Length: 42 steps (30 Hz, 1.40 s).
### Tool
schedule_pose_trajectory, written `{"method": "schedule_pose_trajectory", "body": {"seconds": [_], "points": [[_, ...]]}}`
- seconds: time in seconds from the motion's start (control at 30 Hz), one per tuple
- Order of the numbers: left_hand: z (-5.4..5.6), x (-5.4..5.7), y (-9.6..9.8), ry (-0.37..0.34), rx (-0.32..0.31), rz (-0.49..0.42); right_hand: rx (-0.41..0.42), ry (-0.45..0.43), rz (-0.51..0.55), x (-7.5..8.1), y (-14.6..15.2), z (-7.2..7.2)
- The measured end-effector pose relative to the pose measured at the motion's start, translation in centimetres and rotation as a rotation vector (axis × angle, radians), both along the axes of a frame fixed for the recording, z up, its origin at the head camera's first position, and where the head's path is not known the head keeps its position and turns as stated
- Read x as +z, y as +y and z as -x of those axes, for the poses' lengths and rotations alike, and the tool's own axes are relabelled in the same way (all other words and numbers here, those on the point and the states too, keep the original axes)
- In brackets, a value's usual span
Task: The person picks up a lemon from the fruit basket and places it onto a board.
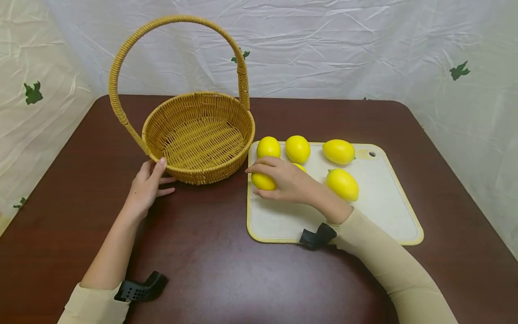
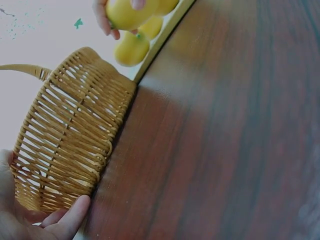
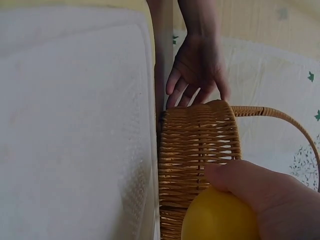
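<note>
My right hand (image 1: pixel 289 180) grips a yellow lemon (image 1: pixel 263 181) over the left part of the white cutting board (image 1: pixel 283 225), with fingers and thumb round its sides. In the right wrist view the thumb lies along the held lemon (image 3: pixel 220 217). My left hand (image 1: pixel 145 184) rests against the near left side of the round wicker basket (image 1: pixel 202 175). Its thumb is at the rim and its straight fingers spread low along the outer wall (image 2: pixel 70 145). The basket's inside is bare woven floor. Another lemon (image 1: pixel 299 167) is mostly hidden behind my right hand.
Along the board's back edge lie a left lemon (image 1: pixel 269 147), a middle lemon (image 1: pixel 297 149) and a right lemon (image 1: pixel 338 151). One more lemon (image 1: pixel 342 184) sits right of my wrist. The basket's tall handle (image 1: pixel 178 19) arches upward. A white curtain (image 1: pixel 323 49) hangs behind the brown table (image 1: pixel 226 270).
</note>
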<state>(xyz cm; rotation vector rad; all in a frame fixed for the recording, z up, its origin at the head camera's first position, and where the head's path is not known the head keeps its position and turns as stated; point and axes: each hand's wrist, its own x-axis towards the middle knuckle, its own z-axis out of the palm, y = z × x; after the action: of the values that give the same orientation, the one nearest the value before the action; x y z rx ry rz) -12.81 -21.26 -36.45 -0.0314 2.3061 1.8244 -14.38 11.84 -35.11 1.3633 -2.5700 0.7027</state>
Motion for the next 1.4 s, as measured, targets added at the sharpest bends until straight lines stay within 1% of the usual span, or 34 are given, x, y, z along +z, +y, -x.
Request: {"method": "schedule_pose_trajectory", "body": {"seconds": [0.3, 0.7, 0.9, 1.4], "points": [[-0.14, -0.18, -0.07, 0.002, -0.001, 0.003, -0.001, 0.029, -0.037, -0.11, 0.04, -0.07], [-0.16, -0.21, -0.02, 0.001, 0.003, 0.003, -0.041, 0.041, -0.088, -0.08, 0.14, -0.15], [-0.16, -0.09, 0.03, 0.004, 0.003, -0.002, -0.047, 0.067, -0.084, -0.06, 0.22, -0.04], [-0.05, -0.02, 0.17, 0.012, -0.003, 0.001, -0.028, 0.117, -0.047, -0.15, 0.24, 0.17]]}}
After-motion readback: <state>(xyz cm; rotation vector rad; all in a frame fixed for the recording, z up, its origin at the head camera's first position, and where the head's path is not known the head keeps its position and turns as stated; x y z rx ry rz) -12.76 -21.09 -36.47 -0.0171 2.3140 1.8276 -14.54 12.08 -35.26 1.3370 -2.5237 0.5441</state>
